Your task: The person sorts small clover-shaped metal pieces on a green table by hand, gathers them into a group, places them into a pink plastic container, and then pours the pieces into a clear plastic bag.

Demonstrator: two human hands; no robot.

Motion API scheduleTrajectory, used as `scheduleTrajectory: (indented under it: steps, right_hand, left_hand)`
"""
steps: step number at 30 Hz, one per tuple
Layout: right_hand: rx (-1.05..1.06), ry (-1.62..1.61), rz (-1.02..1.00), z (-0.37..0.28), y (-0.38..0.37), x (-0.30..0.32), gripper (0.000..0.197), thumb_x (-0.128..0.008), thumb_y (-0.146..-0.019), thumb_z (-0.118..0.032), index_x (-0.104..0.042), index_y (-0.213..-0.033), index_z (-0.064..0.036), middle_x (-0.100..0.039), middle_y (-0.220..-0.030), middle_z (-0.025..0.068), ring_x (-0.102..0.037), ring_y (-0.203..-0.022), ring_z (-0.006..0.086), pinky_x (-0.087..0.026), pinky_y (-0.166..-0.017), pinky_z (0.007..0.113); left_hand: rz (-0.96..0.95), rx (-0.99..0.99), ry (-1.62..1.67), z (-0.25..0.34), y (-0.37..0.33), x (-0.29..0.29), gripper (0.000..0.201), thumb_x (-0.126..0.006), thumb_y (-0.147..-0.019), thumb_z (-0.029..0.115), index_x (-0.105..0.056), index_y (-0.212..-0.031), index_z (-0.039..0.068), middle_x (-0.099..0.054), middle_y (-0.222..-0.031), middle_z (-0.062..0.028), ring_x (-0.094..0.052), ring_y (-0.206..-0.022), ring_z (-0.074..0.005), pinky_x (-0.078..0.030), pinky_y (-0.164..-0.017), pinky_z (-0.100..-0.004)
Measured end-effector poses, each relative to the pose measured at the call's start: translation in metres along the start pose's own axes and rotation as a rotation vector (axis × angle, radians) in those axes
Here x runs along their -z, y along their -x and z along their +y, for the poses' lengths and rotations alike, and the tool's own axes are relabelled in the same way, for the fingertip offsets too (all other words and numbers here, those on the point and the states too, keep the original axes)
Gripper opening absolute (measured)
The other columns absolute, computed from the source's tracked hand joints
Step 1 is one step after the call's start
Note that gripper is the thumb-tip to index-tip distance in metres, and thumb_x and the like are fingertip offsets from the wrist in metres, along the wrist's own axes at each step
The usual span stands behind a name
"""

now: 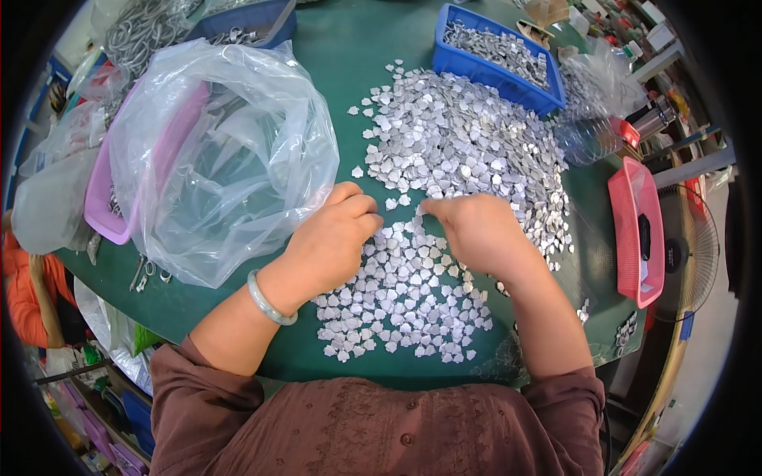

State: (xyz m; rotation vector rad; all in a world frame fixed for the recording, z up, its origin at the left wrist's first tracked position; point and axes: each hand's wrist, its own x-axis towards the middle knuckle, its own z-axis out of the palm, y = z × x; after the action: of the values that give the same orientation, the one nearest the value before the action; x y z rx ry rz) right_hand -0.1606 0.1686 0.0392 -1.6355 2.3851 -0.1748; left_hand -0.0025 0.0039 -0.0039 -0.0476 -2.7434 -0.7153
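Small flat silver metal pieces with scalloped edges (409,297) lie spread on the green table in front of me. Beyond them rises a larger heap of the same kind of pieces (452,135). My left hand (341,234), a pale bangle on its wrist, is closed with bent fingers at the left edge of the spread pieces, beside the clear plastic bag (262,166). My right hand (480,234) reaches in between heap and spread, its index finger pointing left at the pieces and the others curled under. Whatever either hand's fingertips hold is hidden.
The wide-mouthed bag leans on a purple basket (99,194). A blue bin (500,59) of metal parts stands behind the heap, another blue bin (242,24) at the far left. On the right are a pink basket (635,230), a clear plastic bottle (587,139) and a fan (689,254).
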Motion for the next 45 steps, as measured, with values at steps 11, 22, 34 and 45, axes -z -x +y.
scheduleTrajectory:
  steps: [11,22,34,45]
  right_hand:
    - [-0.003,0.005,-0.079,0.000,0.001,0.000,0.032,-0.054,-0.079,-0.008,-0.070,-0.107,-0.0114,-0.069,-0.081,0.0154,-0.066,-0.079,0.0332,-0.052,-0.071,0.042]
    - [0.077,-0.009,-0.134,-0.005,0.010,-0.001,0.040,-0.055,-0.074,-0.005,-0.069,-0.110,-0.0154,-0.069,-0.080,0.0132,-0.067,-0.080,0.0310,-0.052,-0.070,0.041]
    - [0.103,-0.038,-0.165,0.002,0.034,0.006,0.042,-0.056,-0.077,-0.008,-0.066,-0.117,-0.0149,-0.069,-0.079,0.0112,-0.066,-0.077,0.0306,-0.051,-0.066,0.042]
    - [0.149,0.024,-0.296,-0.007,0.028,0.006,0.042,-0.056,-0.081,-0.011,-0.062,-0.122,-0.0145,-0.064,-0.069,0.0133,-0.063,-0.065,0.0329,-0.049,-0.060,0.044]
  left_hand:
    - [-0.009,0.043,-0.031,0.004,-0.003,-0.001,0.047,-0.056,-0.065,-0.012,-0.066,-0.108,0.002,-0.057,-0.114,-0.0100,-0.050,-0.110,-0.0307,-0.045,-0.092,-0.0374]
    - [-0.014,0.018,0.001,0.004,0.001,0.000,0.043,-0.058,-0.063,-0.010,-0.069,-0.102,0.005,-0.059,-0.110,-0.0098,-0.051,-0.107,-0.0308,-0.045,-0.091,-0.0377]
    - [-0.097,-0.043,0.087,0.005,0.002,0.003,0.039,-0.058,-0.066,-0.006,-0.071,-0.099,0.007,-0.059,-0.109,-0.0080,-0.052,-0.105,-0.0289,-0.043,-0.090,-0.0374]
    - [-0.196,-0.162,0.018,0.009,0.005,0.013,0.039,-0.058,-0.066,-0.005,-0.072,-0.099,0.009,-0.062,-0.108,-0.0024,-0.051,-0.105,-0.0258,-0.039,-0.094,-0.0394]
